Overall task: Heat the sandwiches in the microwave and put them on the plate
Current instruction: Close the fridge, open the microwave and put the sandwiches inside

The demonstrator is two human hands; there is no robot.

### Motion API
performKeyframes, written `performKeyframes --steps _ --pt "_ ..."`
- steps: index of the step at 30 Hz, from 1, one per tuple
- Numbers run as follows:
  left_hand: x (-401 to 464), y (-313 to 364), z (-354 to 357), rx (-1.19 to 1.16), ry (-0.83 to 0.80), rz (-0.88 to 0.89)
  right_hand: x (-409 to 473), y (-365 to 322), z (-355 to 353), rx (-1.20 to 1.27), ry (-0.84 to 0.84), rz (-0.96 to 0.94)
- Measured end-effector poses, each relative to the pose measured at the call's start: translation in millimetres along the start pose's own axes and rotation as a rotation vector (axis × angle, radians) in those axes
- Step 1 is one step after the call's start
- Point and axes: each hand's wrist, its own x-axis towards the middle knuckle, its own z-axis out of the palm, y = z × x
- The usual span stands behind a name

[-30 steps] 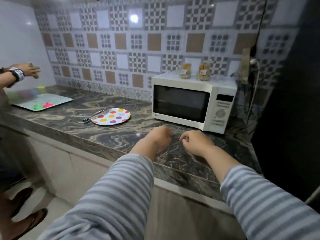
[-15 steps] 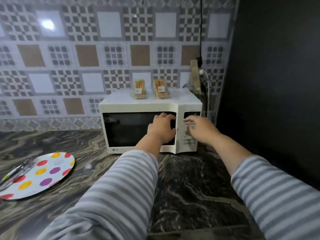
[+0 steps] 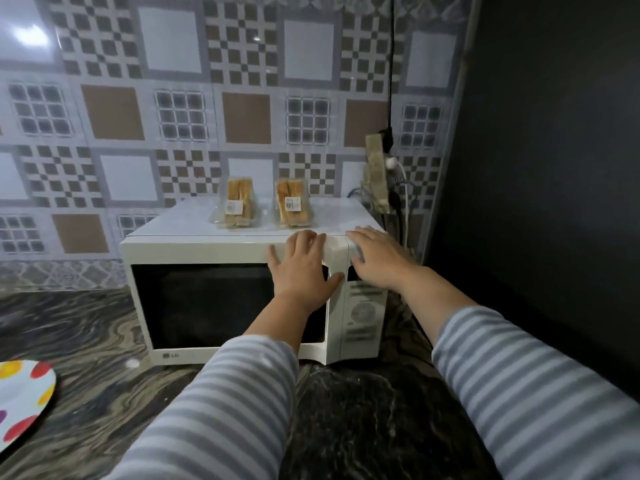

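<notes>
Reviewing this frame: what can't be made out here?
Head view only:
- Microwave interior: dark door glass hides it.
- Control panel text: blurred, partly behind the right hand.
- Sandwich packs: labels too small, filling unclear.
- Plate: cut off by the left edge.
- Left hand: covers the door's edge.

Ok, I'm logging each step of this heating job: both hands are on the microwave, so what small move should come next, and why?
Probably pull the door open with the left hand, which lies over the door's right edge, while the right hand steadies the top corner. The microwave looks shut, and both wrapped sandwiches sit on its top, unheated.
</notes>
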Motion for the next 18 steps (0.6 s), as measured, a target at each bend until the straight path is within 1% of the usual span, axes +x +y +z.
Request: performKeyframes --steps 3,6,13,18 --pt "4.9 0.5 11.6 0.045 0.099 0.004 6.8 11.0 7.0 -0.074 0.026 -0.062" --pt "12.0 2.0 15.8 0.082 0.143 0.012 8.3 20.2 10.9 -0.091 0.048 -0.112" --pt "19.0 8.5 16.4 0.173 0.181 -0.018 10.0 23.8 17.0 -0.067 0.1 -0.134" --pt "26.4 8.1 13.0 0.216 0.166 0.014 10.5 23.8 16.5 -0.066 0.113 -0.137"
